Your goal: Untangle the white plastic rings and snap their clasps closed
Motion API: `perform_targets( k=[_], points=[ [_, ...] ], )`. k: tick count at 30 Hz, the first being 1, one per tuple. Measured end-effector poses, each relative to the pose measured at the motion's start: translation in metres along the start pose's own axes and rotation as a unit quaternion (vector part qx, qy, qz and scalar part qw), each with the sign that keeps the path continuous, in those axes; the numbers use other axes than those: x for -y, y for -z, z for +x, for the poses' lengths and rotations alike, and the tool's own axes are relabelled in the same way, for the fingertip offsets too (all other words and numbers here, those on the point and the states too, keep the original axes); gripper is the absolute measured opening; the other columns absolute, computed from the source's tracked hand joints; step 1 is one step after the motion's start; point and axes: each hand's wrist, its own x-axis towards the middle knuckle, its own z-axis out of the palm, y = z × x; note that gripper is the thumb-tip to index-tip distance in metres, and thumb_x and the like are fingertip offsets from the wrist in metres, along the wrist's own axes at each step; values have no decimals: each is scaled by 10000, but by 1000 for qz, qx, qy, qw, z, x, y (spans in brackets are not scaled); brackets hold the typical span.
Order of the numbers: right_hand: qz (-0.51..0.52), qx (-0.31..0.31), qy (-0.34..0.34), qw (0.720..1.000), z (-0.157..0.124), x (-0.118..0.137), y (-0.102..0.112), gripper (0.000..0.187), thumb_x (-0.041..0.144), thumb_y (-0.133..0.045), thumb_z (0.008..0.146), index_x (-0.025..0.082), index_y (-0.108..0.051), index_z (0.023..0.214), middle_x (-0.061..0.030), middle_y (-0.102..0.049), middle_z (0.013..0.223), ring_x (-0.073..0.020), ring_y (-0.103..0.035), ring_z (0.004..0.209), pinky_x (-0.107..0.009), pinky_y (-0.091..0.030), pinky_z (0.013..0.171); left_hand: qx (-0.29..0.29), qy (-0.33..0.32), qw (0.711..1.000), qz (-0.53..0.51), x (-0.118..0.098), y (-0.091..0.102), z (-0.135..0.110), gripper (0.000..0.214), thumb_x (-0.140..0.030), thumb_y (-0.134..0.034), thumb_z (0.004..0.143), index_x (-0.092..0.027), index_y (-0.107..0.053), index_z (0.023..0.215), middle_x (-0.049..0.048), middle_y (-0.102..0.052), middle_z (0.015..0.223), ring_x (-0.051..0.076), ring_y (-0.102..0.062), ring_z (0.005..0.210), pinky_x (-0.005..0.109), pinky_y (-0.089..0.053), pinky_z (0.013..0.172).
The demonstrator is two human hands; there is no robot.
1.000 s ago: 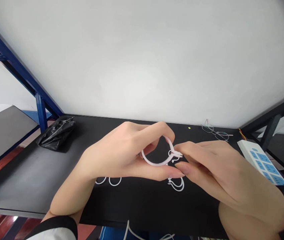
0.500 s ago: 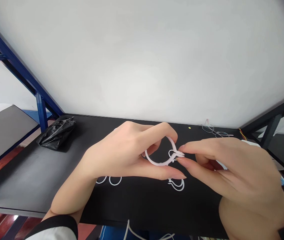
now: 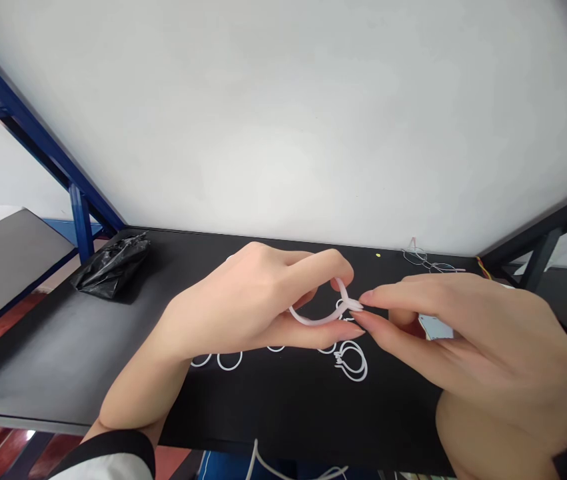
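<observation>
A white plastic ring clip (image 3: 317,321) is held above the black table, its two end tabs pointing right. My left hand (image 3: 258,300) wraps round the loop, with the thumb below it and the index finger above. At the tabs, my right hand (image 3: 443,327) pinches with thumb and index finger. Below the hands lie several more white rings: a pair of overlapping ring clips (image 3: 360,365), a round one (image 3: 230,361) under my left wrist, and others partly hidden by my hands.
The black table (image 3: 283,407) runs to a white wall (image 3: 283,133). A crumpled black plastic bag (image 3: 113,267) sits at the left, wire-framed glasses (image 3: 430,263) at the back right. A white cable (image 3: 263,460) hangs by the front edge. Blue metal posts (image 3: 82,220) stand left.
My left thumb and index finger have squeezed closer together, and the ring clip looks flatter. My left thumb has risen slightly, showing more of the rings on the table.
</observation>
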Motion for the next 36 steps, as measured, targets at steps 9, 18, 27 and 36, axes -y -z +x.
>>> perform_targets(
  k=[9, 18, 27, 36],
  points=[
    [19, 19, -27, 999, -3, 2, -4, 220, 305, -463, 968, 258, -639, 845, 65, -517, 472, -91, -444, 387, -239, -352, 418, 16, 16, 1000, 7, -1, -2, 1, 274, -462, -565, 898, -191, -526, 915, -67, -528, 587, 54, -427, 453, 179, -316, 456],
    [86, -80, -127, 985, 5, -62, -42, 122, 312, -549, 929, 210, -614, 912, 78, -405, 511, -92, -411, 490, -231, -382, 555, -17, 137, 986, 92, 15, 13, -4, 483, -578, -503, 900, -171, -496, 1160, -8, -621, 665, 113, -547, 527, 216, -397, 532],
    [155, 243, -83, 954, 15, -39, -129, 172, 258, -483, 947, 163, -596, 859, 38, -488, 585, -92, -397, 527, -238, -247, 551, 4, 130, 984, 121, 18, 12, -5, 388, -484, -483, 942, -168, -512, 1166, -32, -590, 607, 100, -504, 471, 213, -369, 505],
    [186, 253, -86, 946, 9, -24, -157, 261, 344, -469, 973, 167, -555, 1145, 42, -517, 614, -94, -408, 517, -231, -253, 555, 1, 122, 984, 127, 23, 10, -3, 346, -450, -490, 943, -180, -513, 1158, -39, -582, 587, 98, -498, 458, 203, -362, 493]
  ],
)
